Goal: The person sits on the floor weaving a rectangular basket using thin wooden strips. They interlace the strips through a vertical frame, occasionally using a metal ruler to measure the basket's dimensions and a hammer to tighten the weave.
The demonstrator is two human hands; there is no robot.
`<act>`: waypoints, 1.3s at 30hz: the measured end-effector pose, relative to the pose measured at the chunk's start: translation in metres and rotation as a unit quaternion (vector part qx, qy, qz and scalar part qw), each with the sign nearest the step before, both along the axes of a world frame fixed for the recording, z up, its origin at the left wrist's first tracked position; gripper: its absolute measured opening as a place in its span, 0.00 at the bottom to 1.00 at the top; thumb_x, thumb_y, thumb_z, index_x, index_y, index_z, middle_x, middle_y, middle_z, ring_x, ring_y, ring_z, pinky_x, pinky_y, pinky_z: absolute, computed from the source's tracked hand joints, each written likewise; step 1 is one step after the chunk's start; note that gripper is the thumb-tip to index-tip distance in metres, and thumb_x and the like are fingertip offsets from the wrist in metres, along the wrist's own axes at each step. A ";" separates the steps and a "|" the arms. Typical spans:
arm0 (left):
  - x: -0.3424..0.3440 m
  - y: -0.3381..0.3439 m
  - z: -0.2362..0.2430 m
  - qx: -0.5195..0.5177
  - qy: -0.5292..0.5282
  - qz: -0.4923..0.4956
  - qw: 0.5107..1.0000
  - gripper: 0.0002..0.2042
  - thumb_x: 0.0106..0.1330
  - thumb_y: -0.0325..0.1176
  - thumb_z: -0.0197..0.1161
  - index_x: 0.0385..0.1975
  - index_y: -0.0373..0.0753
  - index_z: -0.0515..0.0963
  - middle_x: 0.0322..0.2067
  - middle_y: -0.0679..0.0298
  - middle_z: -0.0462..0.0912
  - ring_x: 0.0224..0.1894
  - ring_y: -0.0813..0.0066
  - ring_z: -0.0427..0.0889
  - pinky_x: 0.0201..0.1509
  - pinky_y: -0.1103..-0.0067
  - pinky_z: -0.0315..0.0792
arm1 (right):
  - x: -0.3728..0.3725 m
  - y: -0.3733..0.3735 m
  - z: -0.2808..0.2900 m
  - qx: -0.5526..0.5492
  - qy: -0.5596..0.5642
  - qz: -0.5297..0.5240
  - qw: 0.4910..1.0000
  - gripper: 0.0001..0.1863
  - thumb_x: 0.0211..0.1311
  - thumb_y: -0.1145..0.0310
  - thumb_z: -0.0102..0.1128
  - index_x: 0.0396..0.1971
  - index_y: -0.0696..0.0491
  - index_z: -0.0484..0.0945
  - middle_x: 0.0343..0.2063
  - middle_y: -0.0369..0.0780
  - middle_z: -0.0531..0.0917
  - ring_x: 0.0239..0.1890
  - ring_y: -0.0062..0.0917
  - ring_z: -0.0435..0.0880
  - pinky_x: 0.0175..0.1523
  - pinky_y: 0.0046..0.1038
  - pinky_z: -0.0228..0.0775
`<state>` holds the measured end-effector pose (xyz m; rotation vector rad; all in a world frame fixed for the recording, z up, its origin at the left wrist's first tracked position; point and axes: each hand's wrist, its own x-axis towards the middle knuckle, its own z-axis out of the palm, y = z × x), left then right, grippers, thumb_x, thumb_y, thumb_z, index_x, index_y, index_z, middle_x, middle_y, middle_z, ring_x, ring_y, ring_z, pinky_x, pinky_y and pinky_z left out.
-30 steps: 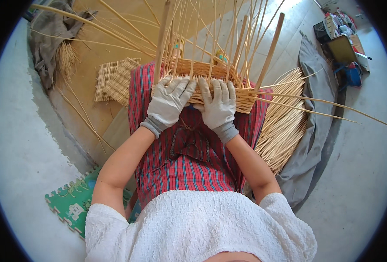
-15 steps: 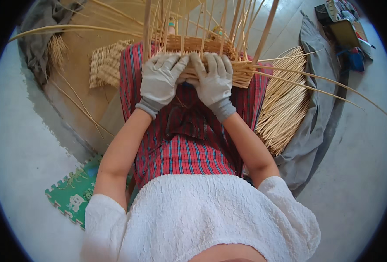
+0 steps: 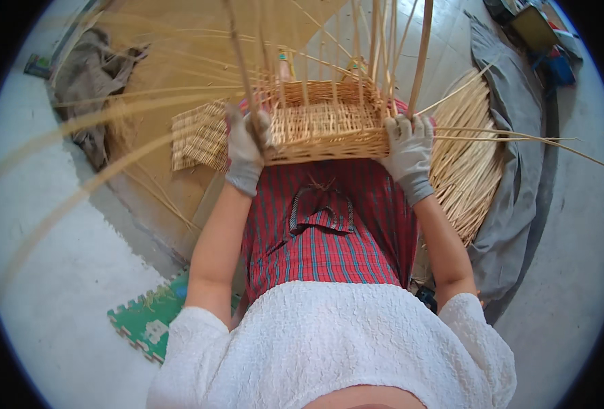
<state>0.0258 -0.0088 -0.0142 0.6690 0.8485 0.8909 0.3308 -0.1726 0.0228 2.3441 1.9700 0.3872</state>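
From here I see the left hand [image 3: 247,144] and right hand [image 3: 409,148] clasping 2 ends of the wicker basket [image 3: 329,148] at the plaid apron's [image 3: 315,262] far edge, where level, even grips should prevent twisting.

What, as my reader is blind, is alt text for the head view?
Gloved left hand and gloved right hand hold opposite ends of a wicker basket with tall sticks rising, over red checked cloth; a cane bundle lies right.
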 end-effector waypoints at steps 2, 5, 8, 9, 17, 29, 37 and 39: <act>0.007 -0.017 0.000 -0.062 -0.007 0.076 0.995 0.33 0.70 0.75 0.41 0.25 0.48 0.71 0.17 0.74 0.66 0.15 0.81 0.64 0.15 0.82 0.61 | -0.004 -0.008 -0.006 -0.002 0.021 0.010 1.000 0.33 0.49 0.49 0.69 0.55 0.45 0.73 0.53 0.39 0.76 0.61 0.40 0.73 0.71 0.49 0.56; -0.021 -0.031 -0.017 -0.088 -0.154 0.023 0.984 0.26 0.76 0.66 0.44 0.26 0.50 0.66 0.17 0.74 0.59 0.15 0.80 0.57 0.15 0.78 0.53 | -0.004 -0.014 -0.005 -0.021 0.074 0.016 0.997 0.14 0.61 0.65 0.57 0.47 0.46 0.73 0.46 0.37 0.79 0.52 0.35 0.78 0.64 0.45 0.67; -0.047 -0.018 -0.048 0.072 -0.148 -0.080 0.983 0.30 0.66 0.72 0.54 0.32 0.44 0.73 0.20 0.70 0.67 0.19 0.75 0.66 0.23 0.73 0.66 | -0.005 -0.014 -0.048 0.119 -0.003 0.036 0.992 0.18 0.61 0.62 0.57 0.52 0.43 0.74 0.52 0.40 0.78 0.54 0.38 0.78 0.68 0.48 0.64; -0.045 -0.013 -0.048 0.067 -0.143 -0.071 0.985 0.30 0.66 0.70 0.56 0.34 0.43 0.74 0.20 0.70 0.68 0.20 0.75 0.67 0.24 0.73 0.67 | -0.008 -0.012 -0.053 0.133 0.006 0.026 0.991 0.19 0.62 0.64 0.55 0.54 0.43 0.74 0.54 0.41 0.78 0.57 0.39 0.77 0.71 0.48 0.61; -0.039 -0.029 -0.037 0.133 0.115 0.089 0.980 0.15 0.77 0.42 0.61 0.50 0.36 0.75 0.35 0.64 0.80 0.37 0.74 0.80 0.47 0.76 0.77 | -0.016 -0.038 -0.029 0.223 0.328 0.045 0.917 0.21 0.60 0.62 0.64 0.55 0.44 0.81 0.60 0.41 0.79 0.63 0.38 0.77 0.72 0.41 0.65; -0.012 -0.073 -0.039 0.194 0.399 0.137 0.886 0.26 0.76 0.28 0.58 0.70 0.30 0.59 0.65 0.51 0.70 0.66 0.62 0.71 0.74 0.67 0.64 | 0.110 -0.123 -0.252 -0.123 0.502 -0.368 0.773 0.19 0.68 0.60 0.58 0.55 0.52 0.81 0.49 0.48 0.87 0.53 0.42 0.85 0.59 0.39 0.77; -0.025 -0.063 -0.040 0.181 0.421 0.084 0.885 0.20 0.77 0.32 0.58 0.65 0.32 0.67 0.61 0.54 0.74 0.60 0.64 0.74 0.69 0.69 0.68 | 0.093 -0.078 -0.398 -0.024 0.517 -0.616 0.594 0.24 0.61 0.61 0.61 0.55 0.56 0.81 0.50 0.57 0.85 0.57 0.51 0.83 0.62 0.41 0.76; -0.024 -0.064 -0.039 0.150 0.401 0.096 0.899 0.20 0.77 0.30 0.58 0.64 0.30 0.68 0.59 0.55 0.75 0.60 0.65 0.74 0.69 0.69 0.67 | 0.093 -0.081 -0.398 0.002 0.587 -0.591 0.553 0.19 0.65 0.62 0.62 0.51 0.57 0.81 0.41 0.48 0.88 0.42 0.39 0.88 0.45 0.35 0.81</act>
